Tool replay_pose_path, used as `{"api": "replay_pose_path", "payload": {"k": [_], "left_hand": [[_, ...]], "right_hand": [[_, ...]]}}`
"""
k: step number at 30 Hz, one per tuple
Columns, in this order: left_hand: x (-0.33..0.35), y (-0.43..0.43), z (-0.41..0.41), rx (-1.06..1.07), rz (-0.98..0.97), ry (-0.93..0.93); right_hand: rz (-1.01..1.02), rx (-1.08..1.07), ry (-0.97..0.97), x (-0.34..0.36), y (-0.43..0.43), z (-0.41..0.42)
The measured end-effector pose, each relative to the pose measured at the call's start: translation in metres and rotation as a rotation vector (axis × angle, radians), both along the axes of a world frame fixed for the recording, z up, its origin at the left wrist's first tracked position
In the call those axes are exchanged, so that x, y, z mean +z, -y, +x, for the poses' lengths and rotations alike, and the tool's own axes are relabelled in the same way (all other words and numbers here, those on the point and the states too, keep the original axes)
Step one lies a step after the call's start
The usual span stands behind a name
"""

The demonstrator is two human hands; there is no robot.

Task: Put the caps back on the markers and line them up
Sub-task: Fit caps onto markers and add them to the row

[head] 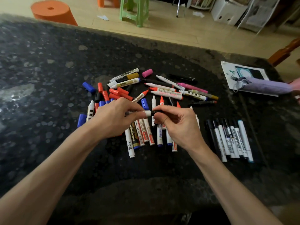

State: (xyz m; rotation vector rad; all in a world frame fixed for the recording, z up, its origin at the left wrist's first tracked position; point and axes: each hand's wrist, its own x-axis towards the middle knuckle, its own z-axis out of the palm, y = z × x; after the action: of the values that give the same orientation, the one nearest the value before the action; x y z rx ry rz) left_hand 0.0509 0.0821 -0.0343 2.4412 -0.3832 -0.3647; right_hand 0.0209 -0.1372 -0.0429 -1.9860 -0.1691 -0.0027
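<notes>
The dark stone table (pixel 48 78) carried everything, and I worked over its middle so that all was within reach. The loose heap of markers (pixel 164 93) lay from under my hands out to 12 o'clock, many with bare tips, and the spare red and blue caps (pixel 105 93) were gathered at 10 o'clock, easy to pick from. The finished row (pixel 230 140) of capped black markers lay side by side at 3 o'clock, apart from the heap so the two would not mix. My left hand (pixel 113 117) grasped a white marker (pixel 138 113) by its barrel, level above the heap, to steady it. My right hand (pixel 175 122) pinched a black cap (pixel 155 112) at the marker's tip; how fully it sat I could not tell.
</notes>
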Motion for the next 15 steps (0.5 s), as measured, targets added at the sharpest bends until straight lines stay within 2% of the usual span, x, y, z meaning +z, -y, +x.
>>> {"api": "replay_pose_path", "payload": {"k": [7,12,15], "left_hand": [[-0.004,0.002,-0.003,-0.033,-0.108,-0.067],[0.004,0.001,-0.002,-0.187,-0.259,-0.164],[0.003,-0.018,0.007,-0.082,-0.26,-0.243]], "right_hand": [[-0.008,-0.015,0.057,-0.005,0.0,-0.007],[0.018,0.081,0.07,0.002,0.008,0.0],[0.06,-0.004,0.159,0.009,0.021,0.006]]}}
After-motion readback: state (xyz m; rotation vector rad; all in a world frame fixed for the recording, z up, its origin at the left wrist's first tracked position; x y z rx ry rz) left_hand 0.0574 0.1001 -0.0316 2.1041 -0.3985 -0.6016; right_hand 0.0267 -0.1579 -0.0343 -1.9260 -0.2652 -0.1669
